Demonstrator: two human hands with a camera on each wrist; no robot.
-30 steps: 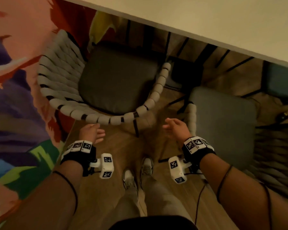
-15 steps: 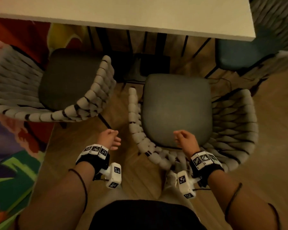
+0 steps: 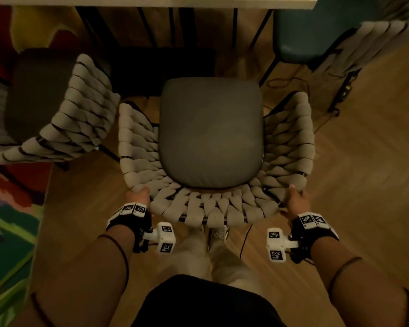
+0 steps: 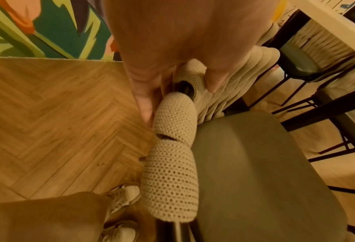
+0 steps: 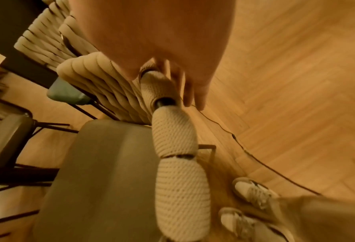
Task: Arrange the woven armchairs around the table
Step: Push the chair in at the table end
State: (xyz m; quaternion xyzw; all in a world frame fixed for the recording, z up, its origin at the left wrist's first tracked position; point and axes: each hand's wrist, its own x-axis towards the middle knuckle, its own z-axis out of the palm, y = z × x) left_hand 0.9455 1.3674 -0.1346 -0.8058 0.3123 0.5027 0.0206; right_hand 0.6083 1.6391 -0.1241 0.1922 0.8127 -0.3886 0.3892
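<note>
A woven armchair (image 3: 210, 208) with a grey seat cushion stands right in front of me, facing the white table (image 3: 198, 1). My left hand (image 3: 137, 195) grips the rear left of its padded rim (image 4: 172, 114), thumb over the top. At the rear right corner my right hand (image 3: 295, 200) holds the same rim (image 5: 162, 88), fingers curled down its outer side. A second woven armchair (image 3: 80, 114) sits to the left, turned at an angle. A third one (image 3: 373, 38) shows at the top right by the table's corner.
A bright patterned rug (image 3: 7, 220) covers the floor on the left. A thin dark cable (image 5: 244, 152) runs over the wooden floor to the right of the chair. Black table legs (image 3: 147, 27) stand beyond the cushion. My shoes (image 3: 219, 232) are just behind the chair back.
I have turned from the left armchair to the middle one. Both hands, held free a second ago, have closed on the back rim of the middle armchair.
</note>
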